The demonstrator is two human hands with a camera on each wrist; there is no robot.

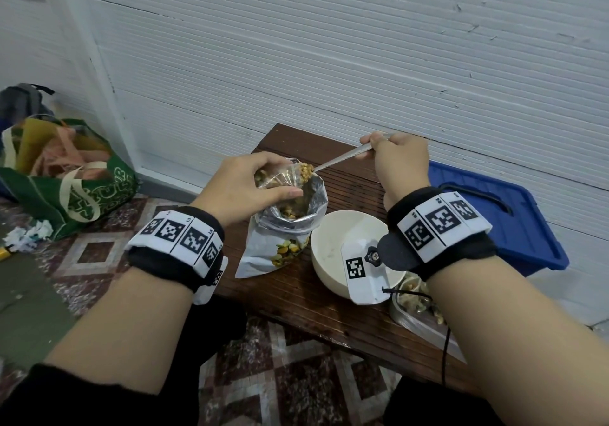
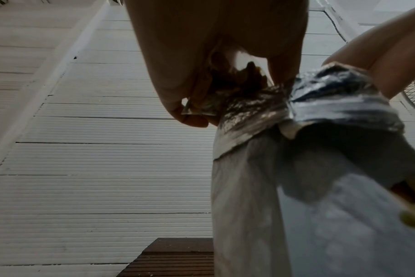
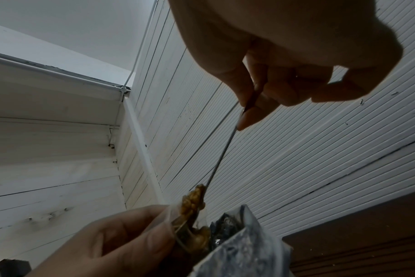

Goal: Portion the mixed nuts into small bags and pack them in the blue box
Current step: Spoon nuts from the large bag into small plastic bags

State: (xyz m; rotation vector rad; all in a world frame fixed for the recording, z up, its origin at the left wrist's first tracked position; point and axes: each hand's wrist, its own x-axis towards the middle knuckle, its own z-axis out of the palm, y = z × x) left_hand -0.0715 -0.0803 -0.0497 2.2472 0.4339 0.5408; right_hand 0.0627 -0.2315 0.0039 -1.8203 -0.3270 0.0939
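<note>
Small bag (image 1: 290, 178) is in my left hand (image 1: 244, 188), thumb and fingers pinched on its rim, mouth held open. It hangs right over the open top of the foil pouch (image 1: 283, 234), just touching or nearly so; can't tell which. Some nuts (image 1: 304, 170) are already in it.

Spoon (image 1: 342, 158) is in my right hand (image 1: 398, 161), handle pinched between thumb and fingers, other fingers curled. The loaded spoon bowl sits at the bag's mouth, tilted down into it. The right wrist view shows nuts heaped on the spoon (image 3: 192, 202) at the bag's edge.

Pouch stands upright on the bench (image 1: 346, 188), top open, nuts visible inside. White bowl (image 1: 333, 244) is just right of the pouch. A metal tray (image 1: 418, 313) with nuts is right of the bowl, near side, partly hidden by my right wrist. Blue box (image 1: 494, 217), lid on, is farther right of the pouch, off the bench's end. Green tote (image 1: 66, 175) is well left of the pouch, on the floor.
</note>
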